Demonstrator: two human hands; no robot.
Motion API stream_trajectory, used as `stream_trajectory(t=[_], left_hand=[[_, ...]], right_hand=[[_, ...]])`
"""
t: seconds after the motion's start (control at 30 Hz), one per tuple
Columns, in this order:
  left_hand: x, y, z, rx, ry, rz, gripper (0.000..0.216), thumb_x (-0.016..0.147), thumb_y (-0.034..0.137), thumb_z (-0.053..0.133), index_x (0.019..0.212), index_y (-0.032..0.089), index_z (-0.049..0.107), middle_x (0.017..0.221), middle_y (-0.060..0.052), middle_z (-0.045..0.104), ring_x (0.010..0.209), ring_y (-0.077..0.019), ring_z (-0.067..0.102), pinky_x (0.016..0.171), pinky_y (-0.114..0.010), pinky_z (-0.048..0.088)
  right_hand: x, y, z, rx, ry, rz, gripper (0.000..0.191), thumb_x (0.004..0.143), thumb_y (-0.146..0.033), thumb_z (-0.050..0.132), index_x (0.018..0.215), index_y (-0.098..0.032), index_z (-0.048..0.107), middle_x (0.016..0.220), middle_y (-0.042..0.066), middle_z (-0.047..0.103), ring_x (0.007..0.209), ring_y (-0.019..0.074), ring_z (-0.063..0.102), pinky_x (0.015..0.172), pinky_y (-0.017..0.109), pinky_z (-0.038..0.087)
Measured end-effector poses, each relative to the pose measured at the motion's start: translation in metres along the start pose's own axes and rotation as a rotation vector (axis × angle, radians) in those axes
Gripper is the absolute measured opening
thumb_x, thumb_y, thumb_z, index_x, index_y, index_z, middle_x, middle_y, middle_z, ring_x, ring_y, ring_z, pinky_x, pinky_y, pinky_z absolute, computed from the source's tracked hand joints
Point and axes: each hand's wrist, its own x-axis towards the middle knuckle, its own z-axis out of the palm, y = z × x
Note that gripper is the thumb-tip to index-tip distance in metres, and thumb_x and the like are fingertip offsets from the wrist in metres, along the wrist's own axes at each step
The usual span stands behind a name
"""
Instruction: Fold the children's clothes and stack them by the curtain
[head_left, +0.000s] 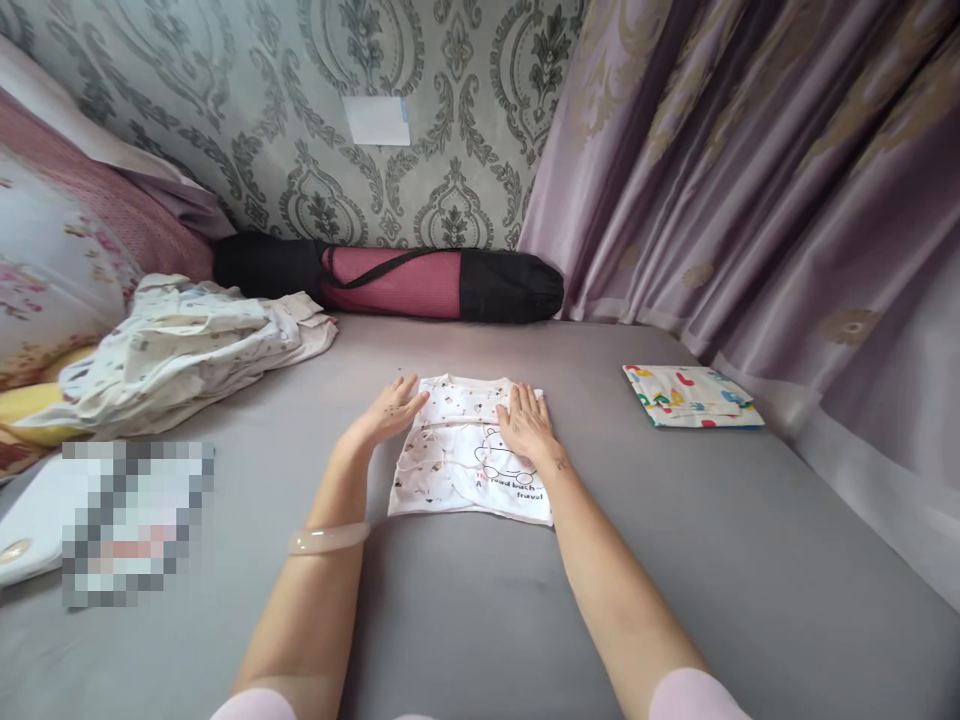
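A small white baby shirt [450, 465] with tiny prints, a line-drawn car and lettering lies flat on the grey sheet in front of me, its sides folded inward. My left hand [391, 410] is at the shirt's upper left edge, fingers stretched out and holding nothing. Flat on the upper right part of the shirt rests my right hand [527, 422], its fingers extended and covering some of the print. A pale bangle [330, 540] circles my left forearm.
A folded colourful-print cloth [694, 397] lies to the right. At left are crumpled printed clothes [195, 345], a white folded item [34, 510] and a blurred-out object [139, 525]. A black and maroon rolled bag [397, 280] lies along the wall, beside purple curtains [645, 150].
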Motion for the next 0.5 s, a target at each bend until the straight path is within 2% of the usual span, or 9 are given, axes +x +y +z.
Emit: stream_trajectory(t=[0.13, 0.3, 0.37, 0.43, 0.5], left_hand=[[-0.002, -0.008, -0.001, 0.030, -0.059, 0.023, 0.068, 0.091, 0.053, 0.034, 0.149, 0.017, 0.032, 0.158, -0.014, 0.025, 0.146, -0.0260, 0.019, 0.116, -0.038, 0.023], [0.002, -0.009, 0.002, 0.036, -0.088, 0.111, 0.062, 0.090, 0.048, 0.038, 0.144, 0.017, 0.041, 0.153, -0.012, 0.038, 0.141, -0.0253, 0.035, 0.113, -0.034, 0.030], [0.003, -0.008, 0.004, 0.040, -0.084, 0.129, 0.059, 0.090, 0.046, 0.040, 0.141, 0.017, 0.045, 0.148, -0.013, 0.044, 0.136, -0.0258, 0.042, 0.110, -0.033, 0.034], [0.004, -0.008, 0.005, 0.047, -0.086, 0.144, 0.057, 0.090, 0.044, 0.040, 0.139, 0.017, 0.048, 0.143, -0.013, 0.051, 0.130, -0.0256, 0.049, 0.106, -0.032, 0.038], [0.005, -0.009, 0.007, 0.065, -0.091, 0.170, 0.055, 0.090, 0.043, 0.041, 0.138, 0.017, 0.049, 0.137, -0.012, 0.056, 0.124, -0.0247, 0.053, 0.104, -0.031, 0.040]], right_hand=[[0.003, 0.004, 0.003, -0.007, -0.047, 0.016, 0.069, 0.099, -0.043, 0.014, 0.153, 0.000, 0.013, 0.161, 0.015, 0.008, 0.149, 0.0247, 0.004, 0.120, 0.041, 0.001], [0.005, -0.008, -0.014, -0.007, -0.124, 0.063, 0.070, 0.099, -0.044, 0.014, 0.153, 0.000, 0.013, 0.161, 0.016, 0.004, 0.149, 0.0262, 0.001, 0.119, 0.045, 0.000], [0.004, -0.021, -0.019, -0.015, -0.079, 0.001, 0.069, 0.099, -0.044, 0.014, 0.154, -0.003, 0.012, 0.161, 0.015, 0.003, 0.149, 0.0255, -0.001, 0.119, 0.046, -0.003], [0.001, -0.035, -0.018, 0.001, -0.053, -0.142, 0.066, 0.099, -0.045, 0.014, 0.155, -0.010, 0.012, 0.162, 0.012, 0.002, 0.149, 0.0240, -0.002, 0.118, 0.046, -0.004], [-0.001, -0.047, -0.013, 0.037, -0.088, -0.246, 0.063, 0.099, -0.047, 0.013, 0.156, -0.020, 0.013, 0.163, 0.009, 0.003, 0.149, 0.0241, -0.001, 0.118, 0.048, -0.002]])
